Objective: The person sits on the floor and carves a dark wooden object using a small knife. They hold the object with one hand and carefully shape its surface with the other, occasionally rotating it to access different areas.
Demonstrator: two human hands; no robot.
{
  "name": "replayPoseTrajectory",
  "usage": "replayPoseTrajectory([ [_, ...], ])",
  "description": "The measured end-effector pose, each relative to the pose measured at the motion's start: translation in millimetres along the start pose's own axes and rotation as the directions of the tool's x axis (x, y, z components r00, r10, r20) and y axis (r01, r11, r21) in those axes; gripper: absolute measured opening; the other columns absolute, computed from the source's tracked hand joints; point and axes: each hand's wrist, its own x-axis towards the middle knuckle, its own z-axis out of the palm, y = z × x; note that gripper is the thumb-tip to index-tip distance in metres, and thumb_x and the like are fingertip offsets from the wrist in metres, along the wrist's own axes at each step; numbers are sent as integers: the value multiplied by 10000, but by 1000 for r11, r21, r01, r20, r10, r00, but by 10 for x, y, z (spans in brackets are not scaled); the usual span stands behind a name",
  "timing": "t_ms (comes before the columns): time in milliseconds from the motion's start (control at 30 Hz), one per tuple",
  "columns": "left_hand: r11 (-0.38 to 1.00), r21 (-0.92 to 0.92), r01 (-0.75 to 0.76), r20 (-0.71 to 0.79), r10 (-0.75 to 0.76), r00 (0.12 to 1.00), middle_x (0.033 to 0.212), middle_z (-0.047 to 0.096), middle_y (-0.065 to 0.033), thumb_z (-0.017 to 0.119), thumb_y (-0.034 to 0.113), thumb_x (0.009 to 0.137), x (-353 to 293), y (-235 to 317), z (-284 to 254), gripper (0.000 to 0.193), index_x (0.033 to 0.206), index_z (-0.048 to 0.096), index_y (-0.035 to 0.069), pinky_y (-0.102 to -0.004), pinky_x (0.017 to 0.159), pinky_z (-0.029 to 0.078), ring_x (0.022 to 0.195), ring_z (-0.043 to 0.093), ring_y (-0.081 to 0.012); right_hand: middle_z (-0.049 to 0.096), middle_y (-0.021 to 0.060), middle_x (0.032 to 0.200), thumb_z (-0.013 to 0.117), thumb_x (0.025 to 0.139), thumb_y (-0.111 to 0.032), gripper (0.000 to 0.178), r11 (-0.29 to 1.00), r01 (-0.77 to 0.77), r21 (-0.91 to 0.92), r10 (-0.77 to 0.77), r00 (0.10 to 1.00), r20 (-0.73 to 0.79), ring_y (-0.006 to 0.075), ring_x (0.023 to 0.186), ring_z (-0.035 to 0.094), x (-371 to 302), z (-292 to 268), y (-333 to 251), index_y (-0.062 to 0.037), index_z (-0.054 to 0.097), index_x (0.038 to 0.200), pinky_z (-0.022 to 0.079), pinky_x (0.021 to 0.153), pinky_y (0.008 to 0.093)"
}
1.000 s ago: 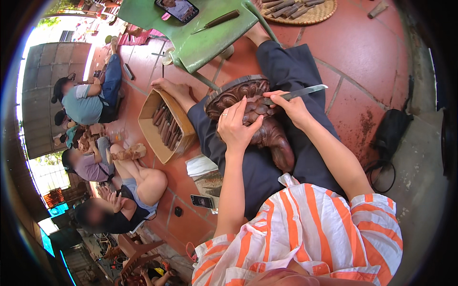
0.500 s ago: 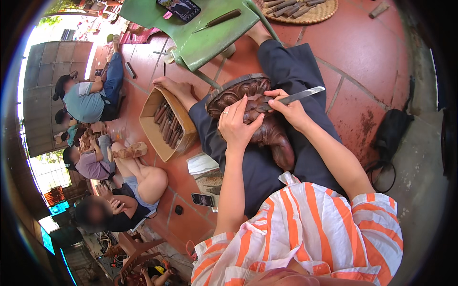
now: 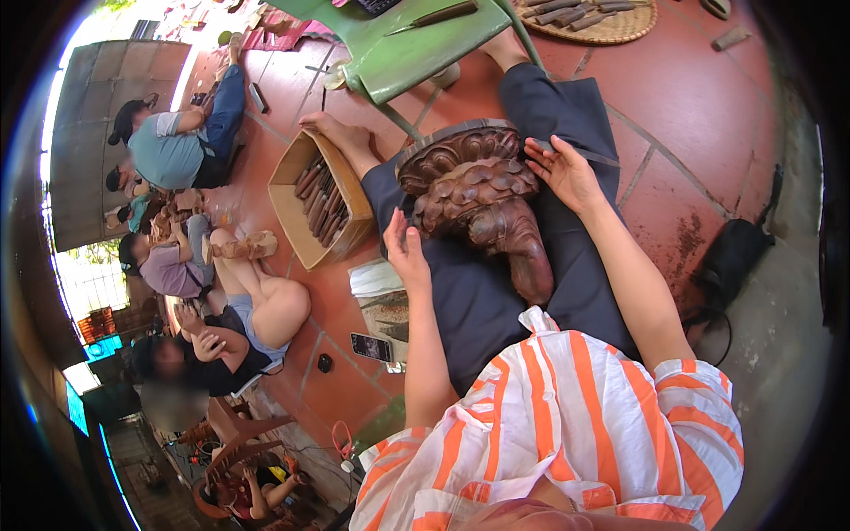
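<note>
A dark brown carved wooden piece (image 3: 482,190) lies across my lap, with a round flat-edged base, rows of scale-like relief and a tapering curved end. At its left edge my left hand (image 3: 407,252) is open, palm turned toward the wood, with nothing in it; whether it touches the wood is hard to tell. Beside the upper right of the piece, my right hand (image 3: 568,175) holds a slim metal carving knife (image 3: 598,157) loosely between the fingers. The knife's blade points right over my trouser leg, and part of it is hidden by the hand.
A cardboard box (image 3: 354,228) of wooden-handled tools stands left of my leg. A green plastic chair (image 3: 416,57) ahead bears another knife (image 3: 434,18). A woven tray (image 3: 620,31) holds more tools. A phone (image 3: 370,347) lies at left. Several people sit further left.
Both hands have come away from the carving's middle: the left moved down and left and opened, the right moved right with the knife. The view has shifted slightly.
</note>
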Motion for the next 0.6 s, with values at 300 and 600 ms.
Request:
replayPoseTrajectory([
  [300,925,-237,296,16,-301,954,1319,510,-149,438,424,1012,330,-404,240,558,1383,411,9,-358,993,429,1198,509,-251,638,173,1176,552,968,-286,294,998,-7,-63,5,999,-40,245,1164,558,54,-7,8,-50,606,802,418,1004,363],
  [600,567,-664,488,350,-341,873,1320,517,-134,450,458,1001,676,-691,280,559,1385,428,53,-348,994,430,1190,511,-219,658,157,1125,554,965,-296,285,981,13,-196,-21,999,-41,231,1123,575,29,-7,32,-56,601,818,421,945,341],
])
